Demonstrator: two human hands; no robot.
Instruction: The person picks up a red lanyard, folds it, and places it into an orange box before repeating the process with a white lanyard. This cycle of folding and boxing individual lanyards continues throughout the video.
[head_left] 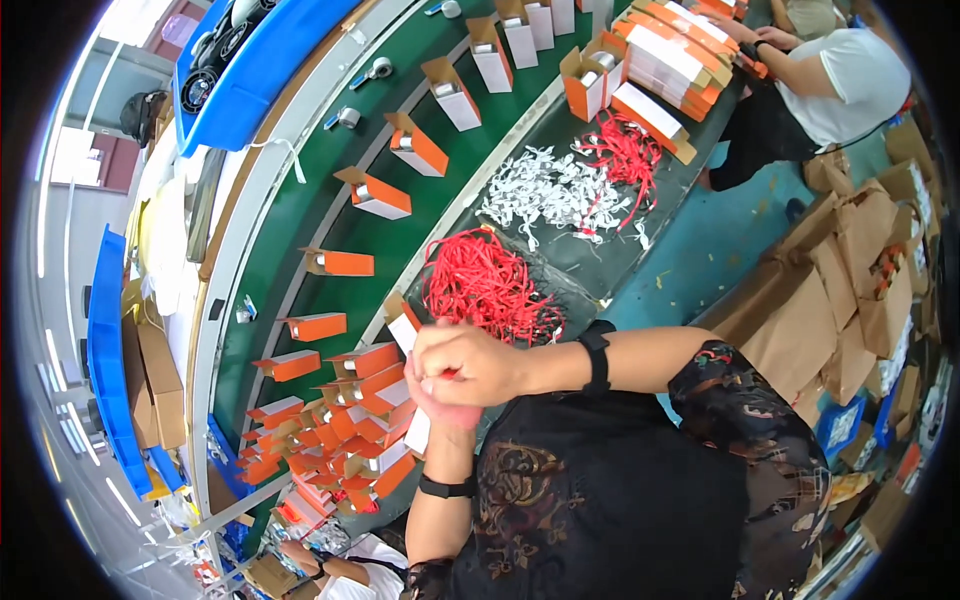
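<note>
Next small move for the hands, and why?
I'd part them: the right hand overlaps the left hand, hiding whether either holds anything, and the pile of red straps lies close by, probably an easy reach once they separate.

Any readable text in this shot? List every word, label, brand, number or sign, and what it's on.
None that I can read.
Orange-and-white boxes: any print is too small or blurred.
Red straps: no legible lettering.
Brown cardboard: nothing legible.
Blue bin: nothing legible.
</note>
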